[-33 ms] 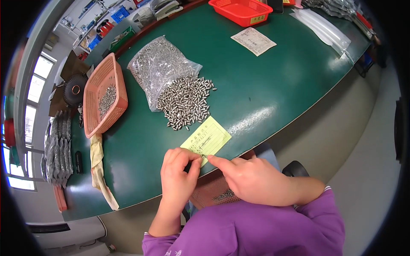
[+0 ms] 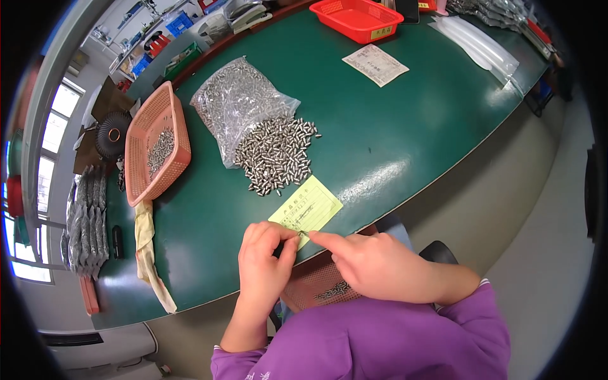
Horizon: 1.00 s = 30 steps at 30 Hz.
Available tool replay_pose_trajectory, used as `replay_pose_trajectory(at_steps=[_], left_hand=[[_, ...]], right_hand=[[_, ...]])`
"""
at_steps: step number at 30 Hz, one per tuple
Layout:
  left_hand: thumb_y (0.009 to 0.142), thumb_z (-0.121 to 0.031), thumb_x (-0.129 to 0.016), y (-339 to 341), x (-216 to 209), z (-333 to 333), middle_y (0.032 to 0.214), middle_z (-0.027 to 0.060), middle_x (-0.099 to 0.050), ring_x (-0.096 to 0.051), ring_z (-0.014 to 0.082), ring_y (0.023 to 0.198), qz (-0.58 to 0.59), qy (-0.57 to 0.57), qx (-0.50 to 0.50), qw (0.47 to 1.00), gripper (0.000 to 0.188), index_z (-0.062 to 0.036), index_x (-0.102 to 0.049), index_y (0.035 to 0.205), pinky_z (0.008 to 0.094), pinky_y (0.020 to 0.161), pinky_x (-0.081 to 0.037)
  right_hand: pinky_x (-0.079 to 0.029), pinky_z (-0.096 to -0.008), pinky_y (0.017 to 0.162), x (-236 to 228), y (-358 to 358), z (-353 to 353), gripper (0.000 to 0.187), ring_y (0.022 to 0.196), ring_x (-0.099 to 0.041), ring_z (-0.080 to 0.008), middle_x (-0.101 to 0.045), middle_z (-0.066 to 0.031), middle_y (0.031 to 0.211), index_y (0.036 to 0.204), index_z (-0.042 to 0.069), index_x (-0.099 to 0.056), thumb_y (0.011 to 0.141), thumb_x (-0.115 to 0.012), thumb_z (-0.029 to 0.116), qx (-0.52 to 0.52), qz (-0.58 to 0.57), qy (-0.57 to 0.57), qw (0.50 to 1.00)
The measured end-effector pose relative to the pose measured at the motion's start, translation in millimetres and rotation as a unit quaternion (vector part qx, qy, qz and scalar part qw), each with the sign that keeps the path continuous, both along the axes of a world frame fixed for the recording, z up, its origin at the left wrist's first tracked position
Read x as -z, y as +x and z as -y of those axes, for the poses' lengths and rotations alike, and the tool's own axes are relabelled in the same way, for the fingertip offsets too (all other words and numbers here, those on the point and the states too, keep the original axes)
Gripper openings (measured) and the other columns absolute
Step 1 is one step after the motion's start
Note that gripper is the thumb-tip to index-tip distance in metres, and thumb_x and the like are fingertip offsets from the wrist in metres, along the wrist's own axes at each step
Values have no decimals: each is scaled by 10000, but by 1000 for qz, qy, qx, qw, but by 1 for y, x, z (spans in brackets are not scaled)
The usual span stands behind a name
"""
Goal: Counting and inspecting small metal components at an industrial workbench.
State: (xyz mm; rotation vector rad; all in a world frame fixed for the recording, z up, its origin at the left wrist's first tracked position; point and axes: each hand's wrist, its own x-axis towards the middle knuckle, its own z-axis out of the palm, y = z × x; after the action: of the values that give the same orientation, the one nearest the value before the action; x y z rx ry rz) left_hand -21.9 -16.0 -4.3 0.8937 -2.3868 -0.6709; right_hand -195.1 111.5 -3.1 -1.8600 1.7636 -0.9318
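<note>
My left hand (image 2: pixel 261 259) is closed in a pinch at the table's near edge, with a small metal piece (image 2: pixel 302 234) at its thumb and fingertips. Coming in from the right, my right hand (image 2: pixel 380 266) has its index finger stretched to that same piece; its other fingers curl under and are mostly hidden, so whatever they hold is out of sight. Both fingertips are over the lower end of a yellow paper card (image 2: pixel 320 204) with writing. Just beyond the card lies a pile of small silvery metal pins (image 2: pixel 275 155), spilling from a clear plastic bag (image 2: pixel 231 92).
A pink basket (image 2: pixel 180 155) holding loose pins stands left, beside a strip of pale cloth (image 2: pixel 144 237) and several filled bags (image 2: pixel 87 221). Below the table edge is another pink basket (image 2: pixel 307 285) with metal parts. A red tray (image 2: pixel 358 28), paper slip (image 2: pixel 375 64) and plastic sleeves (image 2: pixel 475 44) lie far off.
</note>
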Motion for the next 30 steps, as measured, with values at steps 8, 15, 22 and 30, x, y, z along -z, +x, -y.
replay_pose_trajectory(at_steps=[8,15,22,30], left_hand=[[808,-11,-740,18,-30,6,889,93,-681,-654,284,875,38,75,159,984,126,-24,-708,929,381,795,-530],[844,-47,-701,-6,-21,68,980,104,-639,-650,315,932,78,-77,86,990,146,-57,-691,989,419,798,-538],[827,-82,-718,-5,-13,78,903,78,-603,-633,295,880,112,-169,112,973,82,-81,-673,896,419,750,-527],[799,-27,-702,-2,-24,61,892,91,-634,-653,273,789,46,-105,64,991,93,-35,-622,848,380,687,-528]], right_hand=[[-584,-336,728,-11,-51,10,470,812,-745,-227,-738,-147,1079,1414,111,-561,949,-578,40,152,192,-87,966],[-523,-256,587,14,-74,39,475,595,-607,-83,-711,-46,897,1458,113,-523,987,-554,61,156,278,-117,941],[-494,-245,560,17,-69,42,487,559,-555,-57,-686,-7,821,1482,137,-498,1000,-552,98,141,305,-113,935],[-437,-232,449,8,-93,39,499,538,-503,-67,-608,-32,865,1532,74,-372,1055,-489,161,122,518,-122,838]])
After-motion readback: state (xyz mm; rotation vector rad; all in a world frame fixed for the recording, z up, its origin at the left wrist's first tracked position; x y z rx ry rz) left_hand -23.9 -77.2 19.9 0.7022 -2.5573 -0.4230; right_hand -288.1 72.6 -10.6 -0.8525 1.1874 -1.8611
